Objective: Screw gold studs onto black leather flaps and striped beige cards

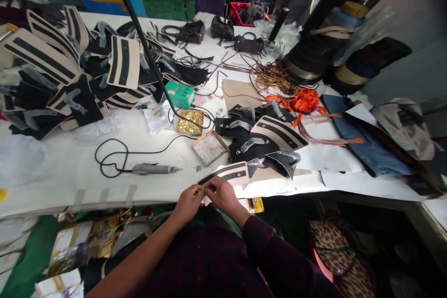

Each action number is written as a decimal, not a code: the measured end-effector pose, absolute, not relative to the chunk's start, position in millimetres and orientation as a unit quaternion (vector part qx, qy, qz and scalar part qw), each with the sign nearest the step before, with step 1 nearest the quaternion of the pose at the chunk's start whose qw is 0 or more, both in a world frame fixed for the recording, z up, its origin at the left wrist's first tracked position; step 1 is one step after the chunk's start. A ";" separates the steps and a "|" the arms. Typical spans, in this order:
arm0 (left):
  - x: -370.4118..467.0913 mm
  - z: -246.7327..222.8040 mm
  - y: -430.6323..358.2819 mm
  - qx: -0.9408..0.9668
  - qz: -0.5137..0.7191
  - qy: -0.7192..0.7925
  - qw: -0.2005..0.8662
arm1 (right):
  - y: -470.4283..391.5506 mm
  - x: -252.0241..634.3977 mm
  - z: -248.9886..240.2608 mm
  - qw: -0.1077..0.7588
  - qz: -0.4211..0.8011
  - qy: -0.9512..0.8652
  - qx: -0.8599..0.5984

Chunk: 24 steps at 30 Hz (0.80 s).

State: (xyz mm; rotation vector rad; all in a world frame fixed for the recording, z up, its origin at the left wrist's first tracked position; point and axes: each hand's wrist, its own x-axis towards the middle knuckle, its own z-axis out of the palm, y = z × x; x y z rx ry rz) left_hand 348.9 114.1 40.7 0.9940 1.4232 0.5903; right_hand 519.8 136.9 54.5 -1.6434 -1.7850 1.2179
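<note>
A smooth, curved beige panel (239, 174) banded in black is held at the front edge of the bench (153, 191), its left end seemingly pinched in the grip of both left hand (187, 204) and right hand (222, 193). Beyond, black pieces (261, 151) with plastic-wrapped handles (252, 143) are heaped beside a shallow cardboard box (217, 158).

Surface (167, 187): white, spreading ahead of the fingers (190, 195)
Floor (164, 2): green, beyond the surface and below it, left of the fingers
Grey wall (415, 14): far right of the fingers
Light: brightest near the fingers, dim underneath the surface
</note>
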 end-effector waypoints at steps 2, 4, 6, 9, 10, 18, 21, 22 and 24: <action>349.8 39.9 114.8 0.437 0.249 0.628 0.595 | 136.5 522.3 54.0 0.208 0.426 -0.655 -0.589; 350.9 38.3 115.5 0.434 0.241 0.639 0.587 | 135.6 524.2 51.7 0.210 0.426 -0.651 -0.592; 352.2 36.3 116.1 0.433 0.236 0.649 0.579 | 135.0 525.4 48.4 0.207 0.434 -0.638 -0.602; 353.7 34.7 116.9 0.444 0.230 0.657 0.565 | 136.8 526.7 46.0 0.204 0.423 -0.641 -0.607; 354.1 34.8 117.3 0.451 0.228 0.658 0.559 | 138.3 527.4 46.7 0.207 0.411 -0.654 -0.601; 355.8 40.6 122.8 0.509 0.235 0.666 0.492 | 152.1 528.3 59.0 0.164 0.318 -0.766 -0.534; 361.3 41.1 125.1 0.505 0.246 0.673 0.481 | 150.6 519.1 52.9 0.169 0.356 -0.691 -0.606; 363.7 40.7 125.8 0.498 0.249 0.676 0.482 | 149.7 516.8 50.0 0.181 0.390 -0.647 -0.630; 367.7 38.9 126.6 0.481 0.254 0.682 0.490 | 148.2 517.6 44.4 0.227 0.455 -0.551 -0.661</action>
